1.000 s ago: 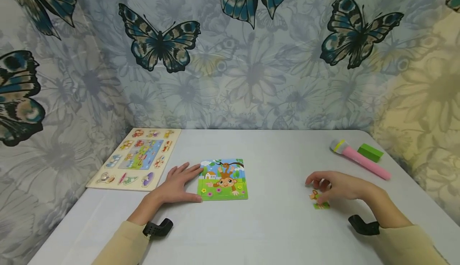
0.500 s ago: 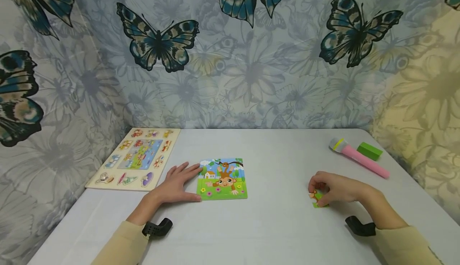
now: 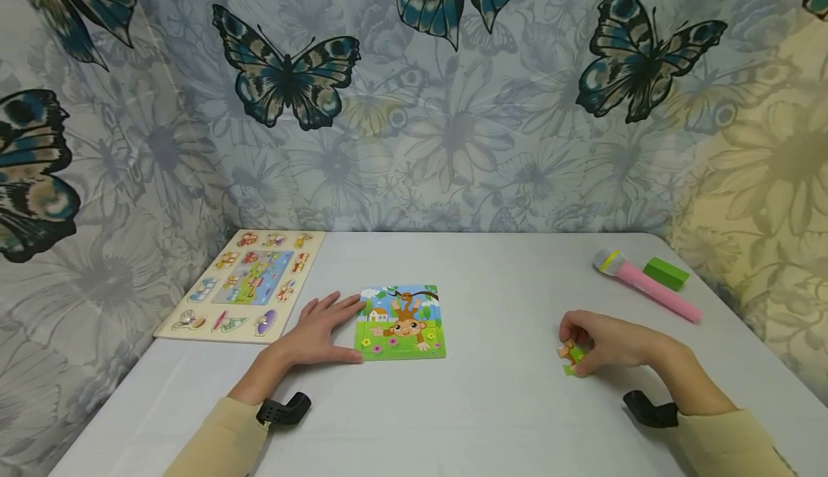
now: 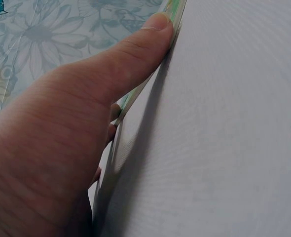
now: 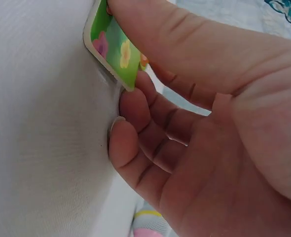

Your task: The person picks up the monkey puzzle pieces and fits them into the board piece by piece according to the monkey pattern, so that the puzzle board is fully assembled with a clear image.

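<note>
A square picture puzzle showing a monkey hanging from a branch lies flat on the white table. My left hand rests at its left side, fingers spread, thumb and forefinger touching the edge. In the left wrist view, the thumb lies along the puzzle's rim. Off to the right, my right hand pinches a small green jigsaw piece low over the table. The right wrist view shows flowers on this piece, thumb on its face and fingertips behind the edge. Part of it is hidden by the hand.
A larger wooden board with several picture pieces lies at the back left. At the back right are a pink toy microphone and a green block. Butterfly-patterned cloth hangs behind the table.
My right thumb and fingers have come together on the jigsaw piece and the piece has tilted slightly. The left hand and the monkey puzzle stay in place.
</note>
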{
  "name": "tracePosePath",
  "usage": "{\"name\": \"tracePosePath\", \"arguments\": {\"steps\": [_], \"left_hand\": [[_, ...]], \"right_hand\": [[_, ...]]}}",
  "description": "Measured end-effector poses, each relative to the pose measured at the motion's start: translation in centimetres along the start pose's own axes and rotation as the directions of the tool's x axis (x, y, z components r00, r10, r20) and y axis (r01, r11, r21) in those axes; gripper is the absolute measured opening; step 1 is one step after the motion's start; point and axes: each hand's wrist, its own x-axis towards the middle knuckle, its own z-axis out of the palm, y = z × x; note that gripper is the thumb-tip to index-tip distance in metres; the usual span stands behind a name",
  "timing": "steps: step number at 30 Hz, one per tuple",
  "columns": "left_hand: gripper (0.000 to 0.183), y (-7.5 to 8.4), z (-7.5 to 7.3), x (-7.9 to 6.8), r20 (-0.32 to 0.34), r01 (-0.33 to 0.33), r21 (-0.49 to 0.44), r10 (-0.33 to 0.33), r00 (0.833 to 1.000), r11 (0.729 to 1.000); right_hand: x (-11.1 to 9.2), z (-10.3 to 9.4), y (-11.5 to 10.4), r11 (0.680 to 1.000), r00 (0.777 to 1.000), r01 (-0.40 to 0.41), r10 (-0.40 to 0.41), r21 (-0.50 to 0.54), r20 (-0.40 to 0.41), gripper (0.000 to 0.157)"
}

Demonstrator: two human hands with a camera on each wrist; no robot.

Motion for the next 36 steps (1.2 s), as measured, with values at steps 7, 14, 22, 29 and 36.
{"name": "tracePosePath", "arguments": {"steps": [7, 14, 22, 29, 36], "left_hand": [[0.099, -0.1, 0.0, 0.0, 0.004, -0.004, 0.008, 0.004, 1.0, 1.0], [0.099, 0.1, -0.2, 0.0, 0.013, -0.015, 0.002, 0.015, 1.0, 1.0], [0.099, 0.1, -0.2, -0.1, 0.008, 0.003, 0.001, -0.003, 1.0, 1.0], [0.097, 0.3, -0.1, -0.2, -0.002, -0.019, -0.011, 0.018, 1.0, 1.0], [0.097, 0.1, -0.2, -0.1, -0.007, -0.018, 0.0, 0.018, 1.0, 1.0]], "right_hand": [[0.0, -0.1, 0.2, 1.0, 1.0, 0.029, -0.029, -0.001, -0.009, 0.034], [-0.3, -0.2, 0.5, 0.996, 0.996, 0.086, -0.087, 0.033, 0.018, 0.011], [0.8, -0.6, -0.3, 0.976, 0.979, 0.193, -0.199, 0.099, 0.051, 0.005], [3.5, 0.0, -2.9, 0.982, 0.982, 0.171, -0.177, 0.082, 0.065, 0.003], [7.1, 0.7, -5.3, 0.978, 0.976, 0.196, -0.201, 0.067, 0.086, 0.005]]}}
